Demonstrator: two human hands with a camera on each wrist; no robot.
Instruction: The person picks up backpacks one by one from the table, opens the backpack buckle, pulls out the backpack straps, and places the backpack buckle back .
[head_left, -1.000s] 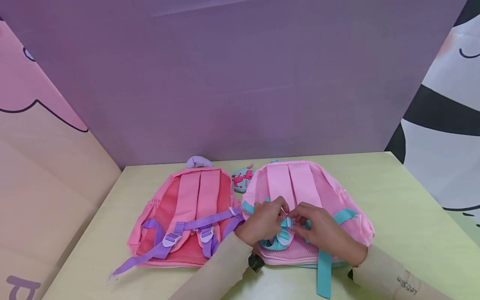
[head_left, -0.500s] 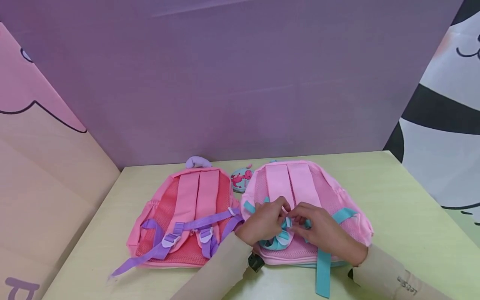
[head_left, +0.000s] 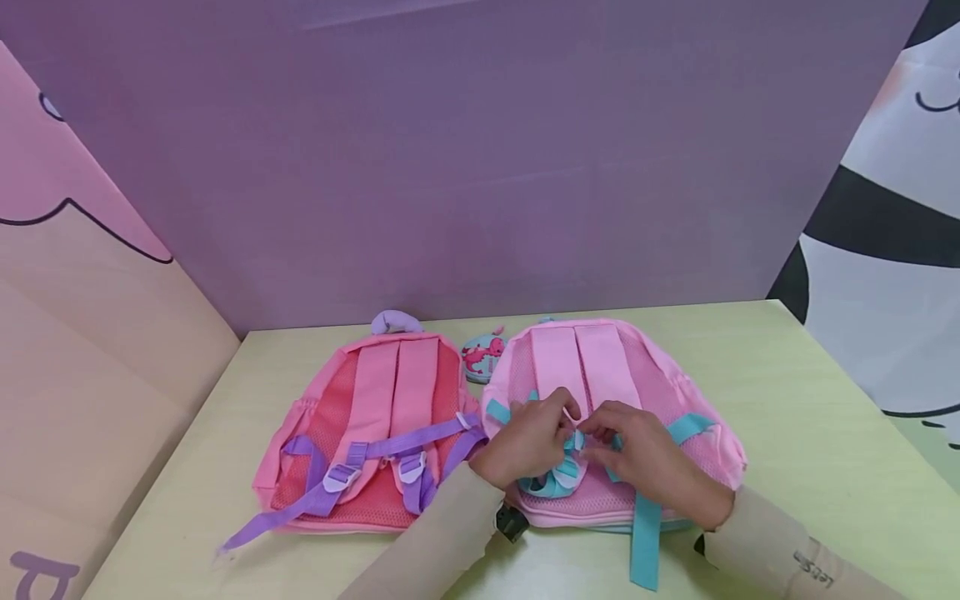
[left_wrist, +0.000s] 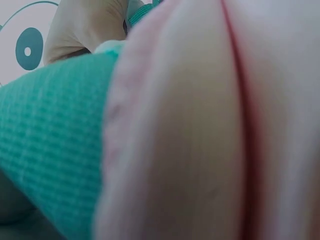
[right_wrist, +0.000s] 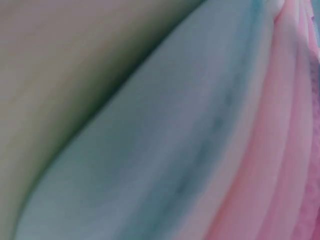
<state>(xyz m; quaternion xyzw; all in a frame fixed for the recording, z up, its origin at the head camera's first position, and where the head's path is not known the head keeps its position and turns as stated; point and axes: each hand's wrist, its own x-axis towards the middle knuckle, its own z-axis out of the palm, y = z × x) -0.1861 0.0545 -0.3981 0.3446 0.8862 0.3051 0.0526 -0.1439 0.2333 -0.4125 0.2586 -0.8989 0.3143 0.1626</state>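
The fingers of the left hand and right hand look narrow, seeming to pinch a blue-green strap on the pink bag. They look busy fiddling with it; that likely needs a steady hold, then a gentle pull. A loose end points toward the person. The bag's long way runs toward the purple wall, top farthest, on the table.

The left backpack and right backpack look like matt cloth with rough mesh. The teal strap is ribbed webbing, the left buckle smooth plastic, the table smooth and faintly glossy.
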